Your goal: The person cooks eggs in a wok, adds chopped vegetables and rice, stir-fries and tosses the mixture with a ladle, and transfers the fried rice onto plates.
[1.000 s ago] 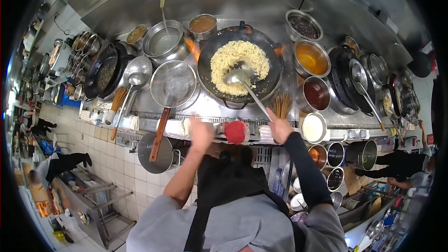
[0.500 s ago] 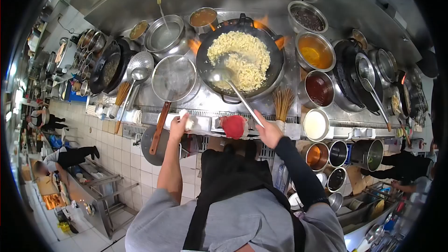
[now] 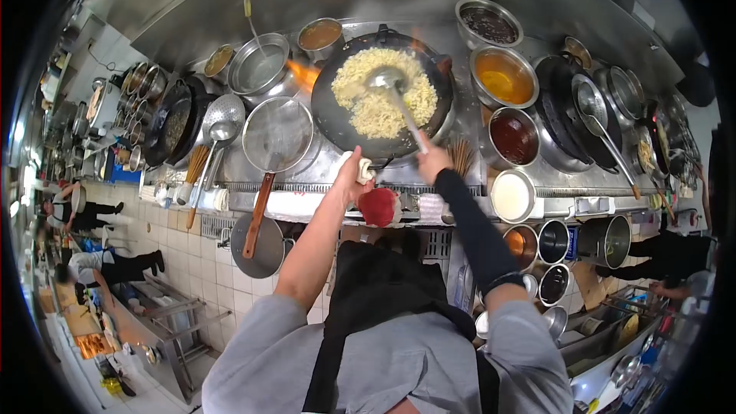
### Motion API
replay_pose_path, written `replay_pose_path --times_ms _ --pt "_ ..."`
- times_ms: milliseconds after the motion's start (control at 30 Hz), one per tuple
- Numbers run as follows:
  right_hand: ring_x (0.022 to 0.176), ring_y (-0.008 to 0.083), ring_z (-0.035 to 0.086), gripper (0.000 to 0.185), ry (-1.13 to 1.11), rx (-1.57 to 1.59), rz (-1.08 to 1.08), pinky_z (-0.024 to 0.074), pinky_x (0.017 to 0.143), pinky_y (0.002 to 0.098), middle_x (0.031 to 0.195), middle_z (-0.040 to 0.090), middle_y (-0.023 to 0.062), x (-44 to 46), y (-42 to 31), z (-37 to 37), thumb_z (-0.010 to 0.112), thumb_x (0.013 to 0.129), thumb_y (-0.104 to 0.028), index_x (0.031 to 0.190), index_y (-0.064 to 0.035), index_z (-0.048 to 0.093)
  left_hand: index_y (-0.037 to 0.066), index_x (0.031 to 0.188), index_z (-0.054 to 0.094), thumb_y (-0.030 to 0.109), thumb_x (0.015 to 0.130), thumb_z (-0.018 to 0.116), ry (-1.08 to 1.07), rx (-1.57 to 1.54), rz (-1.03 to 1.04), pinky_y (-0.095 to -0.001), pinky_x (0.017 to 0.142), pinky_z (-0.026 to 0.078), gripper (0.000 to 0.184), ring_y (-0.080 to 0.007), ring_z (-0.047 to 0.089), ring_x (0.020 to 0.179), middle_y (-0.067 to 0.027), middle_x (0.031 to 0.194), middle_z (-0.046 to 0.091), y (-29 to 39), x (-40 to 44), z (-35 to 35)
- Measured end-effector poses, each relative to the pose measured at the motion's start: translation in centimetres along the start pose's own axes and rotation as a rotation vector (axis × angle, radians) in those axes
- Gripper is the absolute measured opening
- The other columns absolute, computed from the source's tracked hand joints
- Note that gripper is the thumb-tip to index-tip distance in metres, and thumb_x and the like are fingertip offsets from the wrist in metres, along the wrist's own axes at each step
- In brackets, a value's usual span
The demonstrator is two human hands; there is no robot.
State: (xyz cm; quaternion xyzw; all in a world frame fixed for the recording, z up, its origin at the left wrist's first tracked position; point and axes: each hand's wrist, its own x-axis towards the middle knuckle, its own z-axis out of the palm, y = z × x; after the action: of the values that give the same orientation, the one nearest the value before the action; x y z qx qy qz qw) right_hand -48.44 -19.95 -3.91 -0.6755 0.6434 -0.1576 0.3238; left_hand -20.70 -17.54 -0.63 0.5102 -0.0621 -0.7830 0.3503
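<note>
A wok [image 3: 328, 117] sits on the burner, holding a pale yellow heap of what looks like fried rice [image 3: 376, 124]. My right hand [image 3: 434, 162] grips the handle of a ladle [image 3: 386, 78], whose bowl rests in the upper part of the rice. Closed around a folded white cloth [image 3: 367, 171], my left hand [image 3: 351, 175] is at the wok's near edge. Whether the cloth touches the wok's near handle I cannot tell. Just below that hand, a round red thing [image 3: 379, 206] lies on the front ledge.
Left of the wok lies a mesh strainer [image 3: 277, 135] with a wooden handle. Pots of orange liquid [image 3: 504, 80], dark red sauce [image 3: 514, 136] and white liquid [image 3: 514, 196] stand to the right. A bamboo brush [image 3: 460, 157] is beside my right hand. Flame [image 3: 303, 75] shows beside the wok.
My left hand with the cloth has moved right and up to the wok's near edge. My right hand has pushed the ladle forward, from the rice's near left side to its far part.
</note>
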Motion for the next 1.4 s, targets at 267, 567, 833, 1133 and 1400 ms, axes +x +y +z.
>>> replay_pose_path --times_ms 267,567,833,1133,1400 --pt "0.09 0.0546 0.067 0.067 -0.15 0.059 -0.033 0.053 0.083 0.0568 0.099 0.069 0.036 -19.9 -11.7 -5.8 0.057 0.104 -0.013 0.166 -0.0049 0.033 0.006 0.101 0.056 0.019 0.099 0.061 0.128 -0.024 0.22 -0.026 0.04 0.038 0.014 -0.0208 0.059 0.056 -0.0103 0.082 0.061 -2.7 2.4 0.4" --pt "0.053 0.0334 0.064 0.062 -0.229 0.261 0.079 0.0526 0.051 0.0458 0.072 0.063 0.0193 -15.7 -8.7 -6.6 0.057 0.105 -0.018 0.164 -0.0085 0.04 0.006 0.101 0.062 0.017 0.097 0.061 0.191 0.064 0.188 -0.0305 0.041 0.042 0.012 -0.0198 0.063 0.059 -0.0085 0.08 0.063 -5.3 -0.2 -2.4" --pt "0.071 0.0524 0.067 0.062 -0.008 0.083 -0.195 0.0543 0.07 0.0576 0.082 0.068 0.0352 -19.6 -12.4 -9.2 0.061 0.103 -0.016 0.158 0.0048 0.04 0.005 0.102 0.059 0.011 0.096 0.06 0.192 -0.011 0.172 -0.0288 0.036 0.039 0.009 -0.0196 0.06 0.054 -0.0088 0.082 0.062 -8.8 -12.1 -1.8" --pt "0.081 0.0486 0.072 0.049 0.053 -0.183 -0.157 0.056 0.075 0.0548 0.096 0.072 0.033 -14.0 -10.3 -6.7 0.059 0.105 -0.016 0.149 0.0037 0.05 0.006 0.096 0.065 0.011 0.087 0.071 0.135 0.174 0.165 -0.0353 0.048 0.052 0.012 -0.0206 0.067 0.064 -0.0083 0.08 0.066 -6.3 -1.9 -6.0" --pt "0.1 0.0524 0.069 0.042 0.18 0.047 -0.128 0.0555 0.086 0.0525 0.107 0.071 0.0334 -23.2 -10.7 -11.1 0.061 0.101 -0.008 0.142 0.0018 0.057 -0.001 0.098 0.063 0.009 0.088 0.064 0.017 0.129 0.349 -0.0308 0.048 0.046 0.015 -0.0183 0.061 0.059 -0.0095 0.081 0.065 -1.0 -6.4 -10.7"
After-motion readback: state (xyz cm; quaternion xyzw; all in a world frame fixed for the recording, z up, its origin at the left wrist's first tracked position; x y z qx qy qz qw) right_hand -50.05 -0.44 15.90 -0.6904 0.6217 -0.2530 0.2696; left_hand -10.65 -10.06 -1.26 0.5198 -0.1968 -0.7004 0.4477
